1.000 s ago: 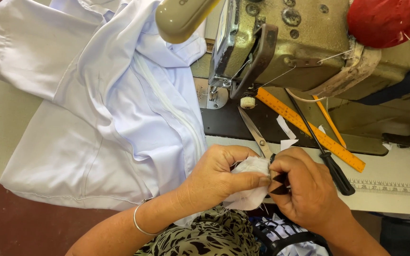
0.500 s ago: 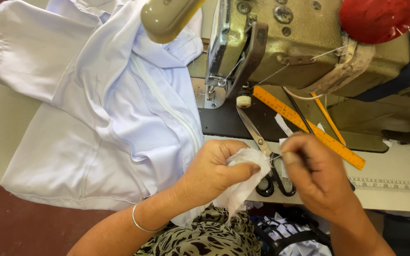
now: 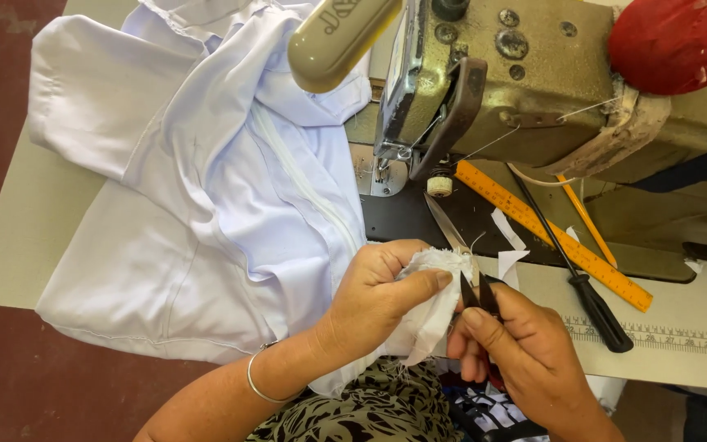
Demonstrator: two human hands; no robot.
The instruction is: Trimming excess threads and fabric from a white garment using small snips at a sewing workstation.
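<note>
Trimming, lower centre of frame: left hand (image 3: pixel 370 299) pinches frayed white cloth piece (image 3: pixel 434 307) taut; right hand (image 3: pixel 525 360), closed on small black thread snips (image 3: pixel 479 292), best cuts close, tips clear of fingers.

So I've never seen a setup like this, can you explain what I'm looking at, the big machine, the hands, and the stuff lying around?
The camera sits on the person's head and looks down at a sewing table. The big olive-green thing is an industrial sewing machine, with a red pincushion on top. A white garment is spread on the left. An orange ruler and a black-handled screwdriver lie beside it. The left hand pinches a small white fabric piece; the right hand holds small black thread snips against it.
</note>
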